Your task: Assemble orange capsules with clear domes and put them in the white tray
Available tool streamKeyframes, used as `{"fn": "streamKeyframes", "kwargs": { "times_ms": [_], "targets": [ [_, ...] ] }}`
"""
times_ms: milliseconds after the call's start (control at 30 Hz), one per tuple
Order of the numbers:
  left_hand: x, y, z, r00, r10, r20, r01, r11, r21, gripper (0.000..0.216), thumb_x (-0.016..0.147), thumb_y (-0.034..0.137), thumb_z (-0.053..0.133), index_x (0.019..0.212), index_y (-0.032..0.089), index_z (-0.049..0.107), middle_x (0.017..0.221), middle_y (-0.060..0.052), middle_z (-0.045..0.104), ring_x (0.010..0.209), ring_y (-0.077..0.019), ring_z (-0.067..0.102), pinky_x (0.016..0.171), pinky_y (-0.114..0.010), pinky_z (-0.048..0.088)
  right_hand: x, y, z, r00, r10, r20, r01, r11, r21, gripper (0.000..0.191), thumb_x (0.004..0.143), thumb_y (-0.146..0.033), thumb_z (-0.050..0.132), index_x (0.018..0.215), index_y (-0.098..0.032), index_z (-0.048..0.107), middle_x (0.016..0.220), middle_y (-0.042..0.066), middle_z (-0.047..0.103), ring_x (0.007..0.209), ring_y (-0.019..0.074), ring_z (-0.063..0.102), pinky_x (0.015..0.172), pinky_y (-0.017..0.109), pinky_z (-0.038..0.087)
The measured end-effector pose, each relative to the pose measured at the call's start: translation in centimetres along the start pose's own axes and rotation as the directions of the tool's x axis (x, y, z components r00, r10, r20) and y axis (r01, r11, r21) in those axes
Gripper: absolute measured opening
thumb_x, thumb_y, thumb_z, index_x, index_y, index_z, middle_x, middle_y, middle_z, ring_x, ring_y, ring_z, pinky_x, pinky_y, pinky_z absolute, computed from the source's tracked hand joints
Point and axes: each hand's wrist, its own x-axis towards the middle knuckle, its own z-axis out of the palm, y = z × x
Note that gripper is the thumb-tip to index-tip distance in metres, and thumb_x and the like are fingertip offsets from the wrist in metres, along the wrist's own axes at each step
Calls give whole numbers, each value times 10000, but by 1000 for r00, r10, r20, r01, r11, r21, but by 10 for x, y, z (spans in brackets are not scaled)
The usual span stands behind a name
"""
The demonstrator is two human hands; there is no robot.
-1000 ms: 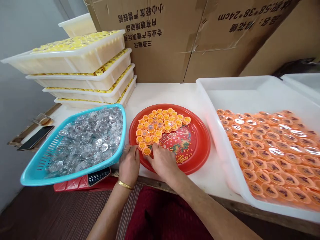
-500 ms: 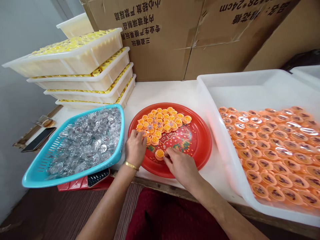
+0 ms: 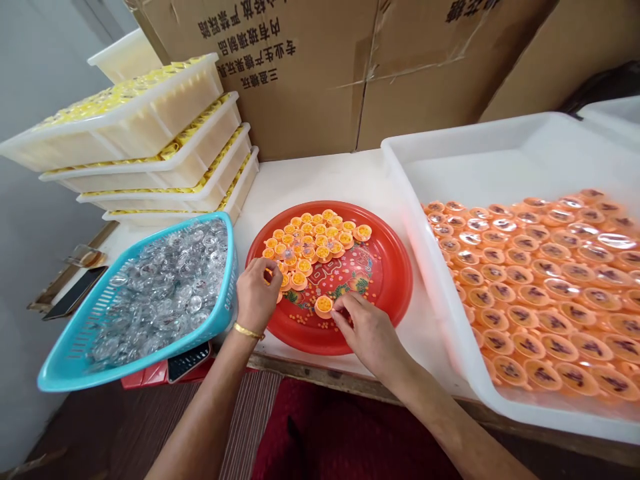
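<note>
Between the thumb and fingertips of my right hand [image 3: 367, 333] is the edge of a small orange toy cup [image 3: 324, 306], with yellow beads inside. It is over the front of a round red tray [image 3: 385, 293]. My left hand [image 3: 257, 292] is at the tray's left rim, its fingers curled into a pinch. What sits between those fingertips, if anything, I cannot make out. Beside them is a cluster of similar orange cups [image 3: 320, 230], crowded on the tray's back left. A few clear plastic pieces [image 3: 289, 255] lie among them. Loose beads dot the tray's floor.
A blue basket [image 3: 231, 267] of clear plastic lids [image 3: 175, 287] stands to the left. Behind it rise stacked white trays [image 3: 150, 133] with yellow pieces. At right, a large white tray [image 3: 425, 267] holds covered orange cups [image 3: 520, 273]. Cardboard boxes [image 3: 310, 113] line the back.
My left hand has drawn back a little from the cup cluster, fingers more curled. My right hand still pinches the cup at the tray's front. The whole view has shifted slightly.
</note>
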Motion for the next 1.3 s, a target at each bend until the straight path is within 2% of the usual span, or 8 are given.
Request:
{"fn": "streamKeyframes", "kwargs": {
  "times_ms": [133, 200, 300, 533, 867, 1033, 1200, 1300],
  "targets": [
    [-25, 20, 4, 871, -317, 376, 491, 539, -684, 151, 753, 294, 636, 743, 164, 561, 686, -2, 612, 559, -94, 522, 493, -201, 341, -1, 4, 1, 990, -33, -138, 48, 992, 114, 92, 861, -133, 517, 803, -204, 521, 841, 54, 627, 731, 178, 637, 671, 295, 527],
    [-35, 26, 10, 784, -326, 529, 614, 279, -738, 175, 709, 270, 682, 751, 150, 562, 755, -16, 648, 566, -80, 544, 478, -180, 348, -2, 5, 0, 978, -42, -204, 78, 982, 171, 97, 856, -124, 522, 807, -208, 521, 879, 63, 639, 782, 181, 647, 722, 312, 539],
    [-42, 29, 18, 734, -315, 601, 664, 148, -733, 167, 687, 230, 695, 728, 143, 558, 727, 0, 642, 536, -66, 550, 446, -161, 347, -4, 7, -1, 964, -26, -264, 92, 967, 239, 94, 855, -126, 527, 812, -210, 527, 978, 87, 655, 902, 197, 656, 785, 341, 552],
    [-43, 25, 24, 695, -357, 624, 714, 247, -655, 214, 682, 266, 689, 686, 163, 501, 597, 51, 561, 464, -67, 530, 382, -158, 321, -7, 10, 0, 972, 45, -232, 56, 911, 409, 47, 869, -180, 539, 838, -215, 541, 1083, 98, 668, 981, 202, 669, 797, 349, 578],
    [-38, 20, 13, 785, -169, 595, 485, 765, -423, 288, 791, 398, 643, 702, 134, 570, 520, 4, 599, 448, -74, 521, 451, -177, 396, -5, 8, -9, 996, 43, -79, 5, 852, 524, 46, 879, -193, 534, 848, -218, 555, 1020, 84, 689, 1073, 224, 635, 851, 367, 536],
    [-37, 23, 16, 790, -165, 590, 504, 724, -471, 243, 774, 361, 671, 790, 125, 613, 578, 1, 622, 503, -84, 554, 482, -180, 417, 0, 3, -13, 989, 135, 57, -137, 719, 681, 63, 878, -278, 553, 862, -217, 544, 1086, 69, 667, 883, 174, 659, 771, 341, 556],
    [-40, 26, 11, 770, -159, 617, 574, 594, -563, 230, 723, 283, 733, 875, 136, 642, 750, 2, 634, 570, -62, 553, 514, -171, 409, 5, 1, -10, 959, 220, 180, -250, 353, 902, 175, 853, -380, 583, 887, -232, 495, 1006, 32, 641, 796, 157, 646, 668, 321, 588],
    [-39, 29, 4, 765, -97, 636, 526, 665, -531, 278, 791, 289, 667, 1036, 162, 640, 727, 15, 599, 580, -69, 524, 540, -189, 408, 7, 3, -9, 958, 246, 145, -233, 384, 894, 179, 858, -391, 581, 881, -234, 497, 979, 23, 628, 801, 153, 636, 679, 309, 583]
  ]
}}
